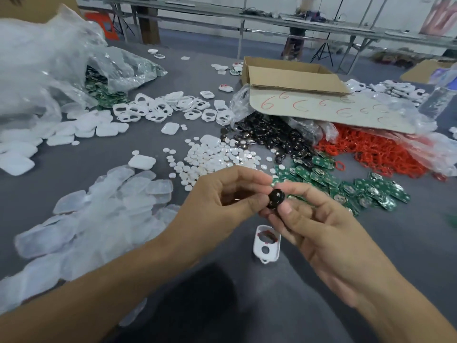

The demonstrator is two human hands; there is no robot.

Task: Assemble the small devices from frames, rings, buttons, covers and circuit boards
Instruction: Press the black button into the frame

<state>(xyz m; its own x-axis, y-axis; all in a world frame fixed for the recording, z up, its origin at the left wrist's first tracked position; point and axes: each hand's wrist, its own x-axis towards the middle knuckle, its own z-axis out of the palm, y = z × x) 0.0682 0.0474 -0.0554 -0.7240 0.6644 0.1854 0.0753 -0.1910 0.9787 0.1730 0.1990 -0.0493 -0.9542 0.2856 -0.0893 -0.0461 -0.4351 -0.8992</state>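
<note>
Black button (275, 198) held in air over desk (371, 243), pinched at its edges by fingertips of both hands: left hand (222, 194), right hand (309, 226). White frame (274, 251), red ring (259, 234) inside, lies flat just below hands. Button likely light, rigid, smooth, slippery; easy to drop. Best grip: rim, 2 fingertips, face free for seating.

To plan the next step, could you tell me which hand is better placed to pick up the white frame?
Probably the right hand: it hangs just beside the frame, while the left hand is farther off. Both pinch the disc.
</note>
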